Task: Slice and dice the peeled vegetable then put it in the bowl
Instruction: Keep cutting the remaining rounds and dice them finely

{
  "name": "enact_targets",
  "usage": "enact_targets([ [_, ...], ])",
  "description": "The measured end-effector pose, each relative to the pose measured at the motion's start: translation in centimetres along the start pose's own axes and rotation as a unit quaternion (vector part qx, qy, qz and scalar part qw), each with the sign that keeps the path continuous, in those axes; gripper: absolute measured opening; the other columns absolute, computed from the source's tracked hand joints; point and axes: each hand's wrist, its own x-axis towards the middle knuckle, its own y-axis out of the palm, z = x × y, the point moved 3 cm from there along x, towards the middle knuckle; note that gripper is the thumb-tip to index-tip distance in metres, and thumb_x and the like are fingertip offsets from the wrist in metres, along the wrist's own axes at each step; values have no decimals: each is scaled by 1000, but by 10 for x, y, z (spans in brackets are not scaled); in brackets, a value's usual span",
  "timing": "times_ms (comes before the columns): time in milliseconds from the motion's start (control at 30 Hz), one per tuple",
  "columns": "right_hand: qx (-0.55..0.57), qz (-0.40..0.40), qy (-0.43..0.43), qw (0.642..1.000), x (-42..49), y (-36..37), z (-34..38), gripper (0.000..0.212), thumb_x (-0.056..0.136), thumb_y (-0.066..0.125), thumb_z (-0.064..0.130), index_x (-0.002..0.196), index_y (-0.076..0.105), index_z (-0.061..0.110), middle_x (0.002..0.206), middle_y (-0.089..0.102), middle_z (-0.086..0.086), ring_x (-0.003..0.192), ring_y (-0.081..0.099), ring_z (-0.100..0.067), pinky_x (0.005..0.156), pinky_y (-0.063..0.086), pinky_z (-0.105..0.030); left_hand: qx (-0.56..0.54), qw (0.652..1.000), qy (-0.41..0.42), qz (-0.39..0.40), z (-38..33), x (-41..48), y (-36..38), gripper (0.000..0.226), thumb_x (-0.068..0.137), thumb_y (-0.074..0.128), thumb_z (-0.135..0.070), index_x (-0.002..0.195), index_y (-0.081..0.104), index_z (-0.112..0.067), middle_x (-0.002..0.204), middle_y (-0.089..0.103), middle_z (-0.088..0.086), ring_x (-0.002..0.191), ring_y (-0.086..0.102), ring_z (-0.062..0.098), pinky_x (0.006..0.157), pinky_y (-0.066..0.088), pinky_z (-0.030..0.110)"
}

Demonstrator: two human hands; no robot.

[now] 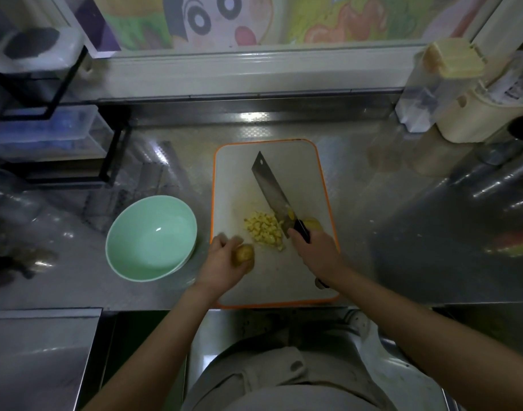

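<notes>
A white cutting board with an orange rim (322, 173) lies on the steel counter. A pile of diced yellow vegetable (263, 229) sits near the board's middle. My right hand (313, 247) grips the black handle of a cleaver (270, 188), whose blade lies angled up and left beside the dice. Another yellowish piece (312, 223) lies just right of the handle. My left hand (224, 262) holds a peeled yellow-brown vegetable piece (244, 254) at the board's left edge. The pale green bowl (150, 237), with nothing in it, stands left of the board.
A black wire rack with clear boxes (46, 134) stands at the back left. Cream containers and a clear jar (467, 114) crowd the back right. A raised metal ledge (248, 105) runs behind the board. The counter's front edge drops off below the board.
</notes>
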Motion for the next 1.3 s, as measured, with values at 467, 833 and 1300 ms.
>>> enact_targets([
  [467, 10, 8, 3, 1000, -3, 5, -5, 42, 97, 49, 32, 60, 40, 13, 54, 39, -4, 45, 36, -17, 50, 29, -30, 87, 993, 76, 27, 1, 1, 3, 57, 74, 72, -12, 126, 51, -18, 121, 45, 12, 114, 41, 32, 96, 33, 32],
  [833, -6, 64, -1, 998, -16, 18, -8, 42, 97, 48, 33, 64, 40, 10, 54, 39, -2, 45, 35, -10, 44, 24, -19, -21, 999, -15, -39, 7, -3, 6, 69, 70, 79, -20, 130, 46, -15, 128, 40, 12, 119, 44, 30, 96, 36, 29],
  [1300, -113, 99, 11, 989, -16, 33, -14, 43, 96, 46, 42, 63, 42, 15, 55, 41, 2, 48, 39, -10, 45, 26, -23, -116, 987, -57, -91, 3, -5, 13, 59, 77, 73, -30, 126, 46, -10, 124, 41, 9, 111, 49, 22, 89, 39, 25],
])
